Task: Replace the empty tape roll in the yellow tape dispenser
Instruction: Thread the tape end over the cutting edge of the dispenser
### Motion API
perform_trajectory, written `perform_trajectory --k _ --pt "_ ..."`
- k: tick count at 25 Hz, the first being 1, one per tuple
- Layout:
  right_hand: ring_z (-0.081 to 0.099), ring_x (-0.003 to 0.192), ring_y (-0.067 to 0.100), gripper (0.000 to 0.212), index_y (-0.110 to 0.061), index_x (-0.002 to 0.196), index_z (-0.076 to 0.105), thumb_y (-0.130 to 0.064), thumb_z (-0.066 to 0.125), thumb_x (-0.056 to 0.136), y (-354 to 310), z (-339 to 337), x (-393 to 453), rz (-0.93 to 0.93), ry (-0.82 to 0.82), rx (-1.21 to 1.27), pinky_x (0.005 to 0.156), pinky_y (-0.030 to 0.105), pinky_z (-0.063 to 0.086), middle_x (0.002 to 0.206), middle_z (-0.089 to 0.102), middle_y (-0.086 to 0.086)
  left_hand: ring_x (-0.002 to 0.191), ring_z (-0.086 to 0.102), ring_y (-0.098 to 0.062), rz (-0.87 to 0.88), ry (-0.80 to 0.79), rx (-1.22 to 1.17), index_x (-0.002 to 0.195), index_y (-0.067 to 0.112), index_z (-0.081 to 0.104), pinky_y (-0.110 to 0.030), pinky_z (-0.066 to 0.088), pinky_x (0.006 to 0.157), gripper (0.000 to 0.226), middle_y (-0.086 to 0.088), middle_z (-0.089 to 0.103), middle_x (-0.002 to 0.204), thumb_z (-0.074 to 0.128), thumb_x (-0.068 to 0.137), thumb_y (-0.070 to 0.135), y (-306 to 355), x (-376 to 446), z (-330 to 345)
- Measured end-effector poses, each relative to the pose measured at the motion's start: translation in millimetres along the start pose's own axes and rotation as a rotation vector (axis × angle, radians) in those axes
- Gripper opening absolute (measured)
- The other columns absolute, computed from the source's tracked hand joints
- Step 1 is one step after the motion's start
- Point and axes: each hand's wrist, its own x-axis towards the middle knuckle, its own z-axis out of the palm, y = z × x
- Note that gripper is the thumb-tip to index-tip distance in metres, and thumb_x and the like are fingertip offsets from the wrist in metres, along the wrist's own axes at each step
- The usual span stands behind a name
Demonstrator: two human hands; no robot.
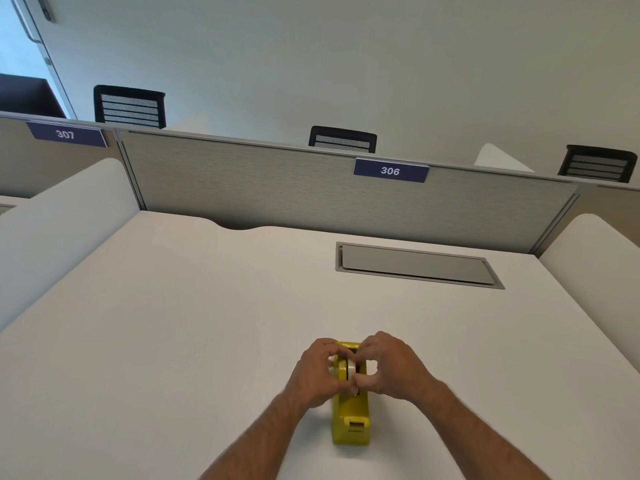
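Note:
The yellow tape dispenser (349,419) lies on the white desk (173,323) near the front edge, its cutter end pointing toward me. A whitish tape roll (350,369) on a yellow hub sits in the top of the dispenser. My left hand (317,372) grips the roll from the left side. My right hand (389,367) pinches it from the right, fingers curled over the dispenser's far end. Both hands hide most of the roll and the slot it sits in; I cannot tell whether the roll is seated.
A grey cable hatch (415,265) is set into the desk at the back right. A grey partition (277,188) with a "306" label (390,170) closes the far side. White side panels (52,230) flank the desk. Black chair backs (130,107) show behind.

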Motion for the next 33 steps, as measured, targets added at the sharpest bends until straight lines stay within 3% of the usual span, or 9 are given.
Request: perform_trajectory --k 3,8,14,20,27,33 --pt "0.054 0.089 0.007 0.034 -0.033 0.098 0.076 -0.052 0.063 0.074 1 1 0 0.020 0.017 0.027 0.074 0.031 0.051 0.094 0.071 -0.013 0.100 0.054 0.002 0.020 0.005 -0.001 0.092 0.046 0.065 -0.010 0.045 0.078 0.052 0.017 0.050 0.121 0.094 0.051 0.033 -1 0 1" --pt "0.054 0.081 0.010 0.018 -0.029 0.087 0.077 -0.041 0.065 0.082 -2 -2 6 0.042 0.013 0.073 0.071 0.036 0.051 0.083 0.072 -0.010 0.103 0.055 -0.005 0.012 0.020 0.009 0.099 0.039 0.066 -0.020 0.051 0.085 0.056 0.016 0.051 0.122 0.094 0.051 0.033 -1 0 2" --pt "0.053 0.083 0.006 0.027 -0.030 0.093 0.076 -0.048 0.071 0.073 -1 -3 4 0.052 -0.024 0.042 0.072 0.026 0.047 0.090 0.070 -0.013 0.101 0.054 -0.003 -0.001 0.020 -0.016 0.097 0.037 0.066 -0.013 0.047 0.078 0.055 0.017 0.051 0.120 0.095 0.051 0.030 -1 1 2" --pt "0.054 0.080 0.009 0.021 -0.028 0.088 0.077 -0.044 0.065 0.081 -4 -3 6 0.061 0.002 0.041 0.068 0.031 0.049 0.084 0.071 -0.009 0.106 0.054 -0.009 -0.013 0.017 0.008 0.096 0.041 0.063 -0.018 0.050 0.080 0.055 0.018 0.050 0.119 0.094 0.052 0.031 1 0 2" --pt "0.057 0.087 0.010 0.025 -0.030 0.098 0.076 -0.048 0.064 0.085 -5 -6 9 0.040 -0.032 0.051 0.079 0.035 0.052 0.094 0.071 -0.010 0.101 0.055 -0.006 -0.019 0.002 -0.013 0.093 0.046 0.056 -0.014 0.047 0.073 0.058 0.022 0.048 0.115 0.094 0.053 0.030 2 0 0" --pt "0.054 0.091 0.008 0.032 -0.032 0.101 0.074 -0.052 0.066 0.077 -3 -5 4 0.033 -0.045 0.024 0.079 0.033 0.051 0.100 0.070 -0.014 0.108 0.055 -0.004 0.049 0.012 -0.006 0.103 0.037 0.066 -0.018 0.049 0.088 0.057 0.015 0.052 0.121 0.093 0.053 0.032 -3 0 0"
